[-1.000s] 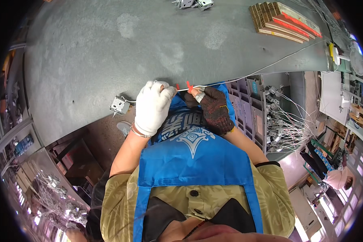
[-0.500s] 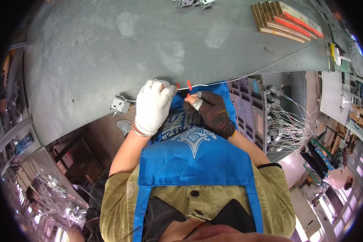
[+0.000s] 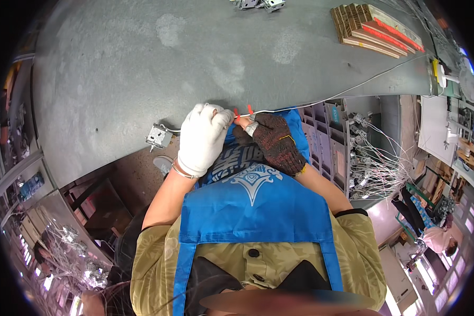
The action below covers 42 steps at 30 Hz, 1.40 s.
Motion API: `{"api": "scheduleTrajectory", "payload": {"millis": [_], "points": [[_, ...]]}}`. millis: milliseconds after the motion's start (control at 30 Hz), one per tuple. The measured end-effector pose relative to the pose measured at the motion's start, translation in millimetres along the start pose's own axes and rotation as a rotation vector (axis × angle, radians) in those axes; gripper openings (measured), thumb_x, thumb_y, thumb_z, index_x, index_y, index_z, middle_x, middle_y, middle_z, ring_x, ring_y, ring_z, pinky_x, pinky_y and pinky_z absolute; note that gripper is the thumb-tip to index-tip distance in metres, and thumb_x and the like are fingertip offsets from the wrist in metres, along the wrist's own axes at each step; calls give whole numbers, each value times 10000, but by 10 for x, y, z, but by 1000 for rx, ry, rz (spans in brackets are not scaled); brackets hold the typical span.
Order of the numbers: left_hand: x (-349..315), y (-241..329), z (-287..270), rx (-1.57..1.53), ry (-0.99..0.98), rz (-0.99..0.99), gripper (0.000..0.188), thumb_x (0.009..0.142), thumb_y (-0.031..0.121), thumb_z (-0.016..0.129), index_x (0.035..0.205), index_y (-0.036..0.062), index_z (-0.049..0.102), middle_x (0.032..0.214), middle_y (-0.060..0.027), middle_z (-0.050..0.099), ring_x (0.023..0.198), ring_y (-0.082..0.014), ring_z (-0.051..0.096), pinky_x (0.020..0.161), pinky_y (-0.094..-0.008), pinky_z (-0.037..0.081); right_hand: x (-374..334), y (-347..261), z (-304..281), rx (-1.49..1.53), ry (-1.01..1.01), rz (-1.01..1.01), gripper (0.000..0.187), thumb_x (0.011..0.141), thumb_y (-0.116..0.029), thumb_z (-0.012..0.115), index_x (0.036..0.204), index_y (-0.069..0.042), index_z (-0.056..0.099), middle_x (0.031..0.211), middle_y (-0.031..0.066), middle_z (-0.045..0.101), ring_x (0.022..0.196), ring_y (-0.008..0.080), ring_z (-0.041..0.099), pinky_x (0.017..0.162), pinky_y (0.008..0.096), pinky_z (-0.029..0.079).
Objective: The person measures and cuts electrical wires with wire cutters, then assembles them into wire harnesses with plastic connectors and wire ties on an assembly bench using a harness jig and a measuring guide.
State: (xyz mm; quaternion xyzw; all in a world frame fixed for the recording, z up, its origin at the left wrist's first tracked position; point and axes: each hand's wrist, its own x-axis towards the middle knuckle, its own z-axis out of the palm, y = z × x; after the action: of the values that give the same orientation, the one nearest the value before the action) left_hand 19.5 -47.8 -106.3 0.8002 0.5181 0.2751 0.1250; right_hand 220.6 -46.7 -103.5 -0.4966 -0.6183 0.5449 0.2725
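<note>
A thin white cable (image 3: 287,110) runs along the near edge of the grey table. My left hand (image 3: 203,138), in a white glove, is closed round it near its left end. From that hand the cable leads to a small metal box-shaped fitting (image 3: 158,136) at the table edge. My right hand (image 3: 274,141), in a dark glove with bare fingertips, pinches at a red strip (image 3: 237,115) on the cable, right beside the left fingers. Another red strip (image 3: 250,109) sits on the cable slightly to the right. The inner fingers of both hands are partly hidden.
Stacked wooden boards with red edges (image 3: 382,31) lie at the table's far right. More metal fittings (image 3: 258,4) sit at the far edge. Right of me, many wired fittings (image 3: 371,158) stick out beside a grey compartmented rack (image 3: 324,139). Another person (image 3: 437,237) is at the right.
My right hand has moved left and slightly up, bringing its fingertips with a red piece against the cable beside my left fingers. My left hand stays nearly in place.
</note>
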Motion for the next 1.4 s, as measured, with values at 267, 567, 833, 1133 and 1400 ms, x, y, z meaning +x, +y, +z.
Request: {"api": "scheduleTrajectory", "payload": {"millis": [267,567,833,1133,1400], "points": [[7,-18,17,-18,31,22,284,748,39,731,1016,121,684,887,-36,626,834,-253,601,723,-366,526,0,59,27,-15,32,-177,145,946,-129,697,1081,-96,738,849,135,695,739,290,659,635,379,507],[41,30,-61,59,-66,3,243,769,91,719,1007,134,744,903,-31,635,861,-253,612,741,-373,537,-3,80,25,-109,28,-186,139,958,-135,683,1079,-94,738,845,135,693,749,301,660,633,381,514],[88,30,-84,-59,-33,-34,219,760,34,719,967,107,721,925,-46,651,888,-270,634,746,-382,545,-101,-10,-52,438,-120,287,245,980,-210,677,1135,-27,730,907,102,739,783,175,684,681,341,522],[204,16,-360,-539,-102,-92,169,818,-49,740,957,39,697,906,-94,659,817,-271,672,720,-351,539,-542,385,-1790,1371,84,-92,493,1058,-321,577,1479,-76,506,981,5,598,756,117,487,683,263,446],[638,81,-543,-389,-381,126,201,882,34,694,1078,78,704,919,-87,629,835,-287,659,734,-364,531,-923,211,-2862,894,527,-222,508,1051,-245,595,1496,-46,452,914,-10,569,694,120,509,595,285,438]]}}
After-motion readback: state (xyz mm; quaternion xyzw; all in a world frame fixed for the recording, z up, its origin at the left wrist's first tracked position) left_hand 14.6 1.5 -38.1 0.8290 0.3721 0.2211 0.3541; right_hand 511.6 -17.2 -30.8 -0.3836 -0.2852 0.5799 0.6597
